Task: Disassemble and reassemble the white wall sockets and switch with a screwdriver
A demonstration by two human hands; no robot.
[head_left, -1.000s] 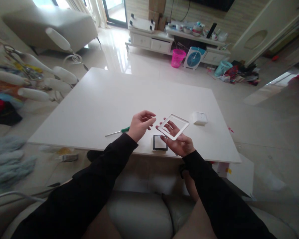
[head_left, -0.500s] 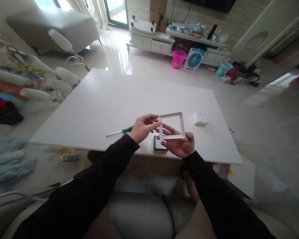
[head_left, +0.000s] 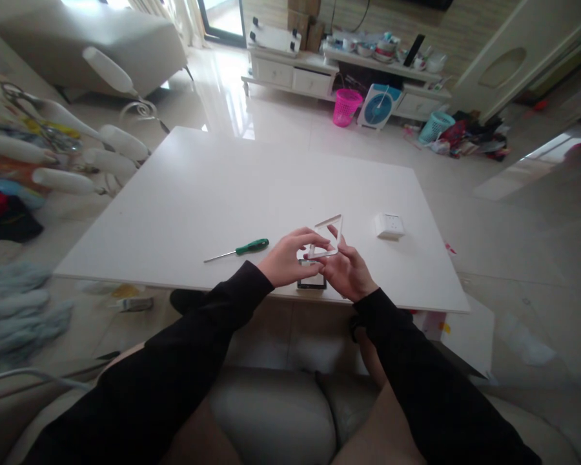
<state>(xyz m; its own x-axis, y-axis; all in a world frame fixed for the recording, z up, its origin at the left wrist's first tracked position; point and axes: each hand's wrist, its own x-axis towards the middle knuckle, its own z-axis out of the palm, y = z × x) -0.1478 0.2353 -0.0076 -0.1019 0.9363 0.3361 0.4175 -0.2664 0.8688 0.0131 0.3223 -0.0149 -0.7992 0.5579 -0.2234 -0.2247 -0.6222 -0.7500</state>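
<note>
Between both hands, a square white plastic frame (head_left: pixel 339 232) is held tilted above the table's near edge. My left hand (head_left: pixel 293 257) grips its left side, fingers reaching across the opening. My right hand (head_left: pixel 349 272) holds its lower right corner. Right under the hands lies a small device with a dark border and pale centre (head_left: pixel 312 282), partly covered by the fingers. A screwdriver (head_left: pixel 252 246) with a green handle rests left of my left hand, its tip pointing left. Farther right stands a white wall socket (head_left: pixel 390 225) on a box-like base.
The white table (head_left: pixel 213 187) spans the middle of the view. Beyond it are a pink basket (head_left: pixel 346 108), a blue fan (head_left: pixel 379 106) and a low cabinet (head_left: pixel 312 82). At the left are lamp arms with white shades (head_left: pixel 107 71). A grey sofa seat (head_left: pixel 275 413) lies below.
The white frame has turned from nearly facing me to a steep tilt and moved slightly left. My left hand has shifted right along it, uncovering the screwdriver's handle.
</note>
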